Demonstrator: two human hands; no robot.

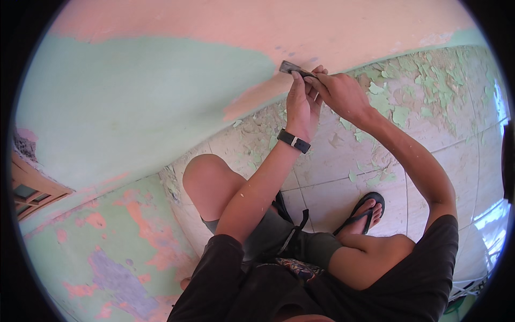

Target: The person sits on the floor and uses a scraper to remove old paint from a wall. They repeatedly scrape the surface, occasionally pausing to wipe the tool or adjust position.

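Note:
In front of the wall, my right hand (347, 95) grips the handle end of a flat scraper (289, 67); its fingers hide most of the handle. The thumb of my left hand (301, 102) presses on the scraper near its blade, the other fingers curled behind it. The dull grey blade points left, close to the painted wall (145, 84). I cannot tell whether it touches. Pale green paint covers much of that wall on the left, while salmon-pink shows above and around the hands. A dark wristband (294, 141) circles my left wrist.
Peeled green paint flakes (400, 114) and dust litter the tiled floor (326, 201) along the wall's foot. At left, a wooden frame with panes (36, 191) adjoins a broken wall edge. The side wall (116, 241) is patchy. My sandalled foot (362, 215) rests on the tiles.

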